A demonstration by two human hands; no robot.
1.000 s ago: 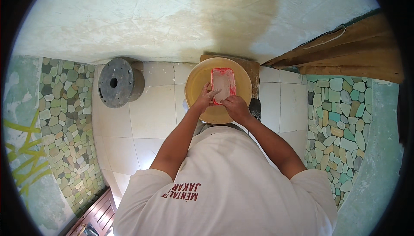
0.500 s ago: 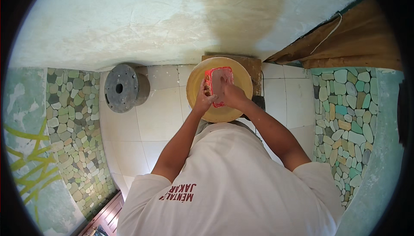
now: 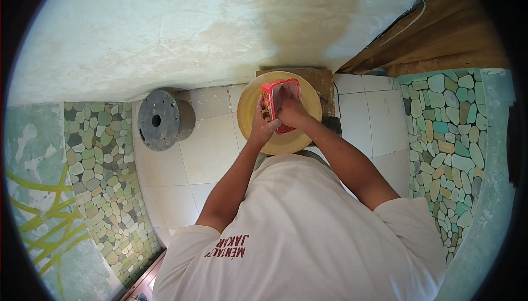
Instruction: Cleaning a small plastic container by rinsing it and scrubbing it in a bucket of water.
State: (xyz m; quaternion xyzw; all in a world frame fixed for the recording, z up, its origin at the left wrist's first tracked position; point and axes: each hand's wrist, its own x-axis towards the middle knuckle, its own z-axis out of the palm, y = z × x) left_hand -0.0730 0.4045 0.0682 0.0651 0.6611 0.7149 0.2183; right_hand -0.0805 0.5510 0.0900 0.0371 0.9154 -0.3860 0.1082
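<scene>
Yellow basin below. Held tilted over it: red tub. Looks light, thin-walled, likely to flex, maybe slick if wet; best gripped by the long side walls. Left hand curled round left wall, gripping; right hand reaching inside, fingertips hidden, can't tell if holding anything.

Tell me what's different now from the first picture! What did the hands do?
The right hand moved from the near edge of the red container to reach down inside it. The container tipped toward the right, so its left outer side shows now. The left hand still holds its left side. The yellow basin and the grey drum stayed put.
</scene>
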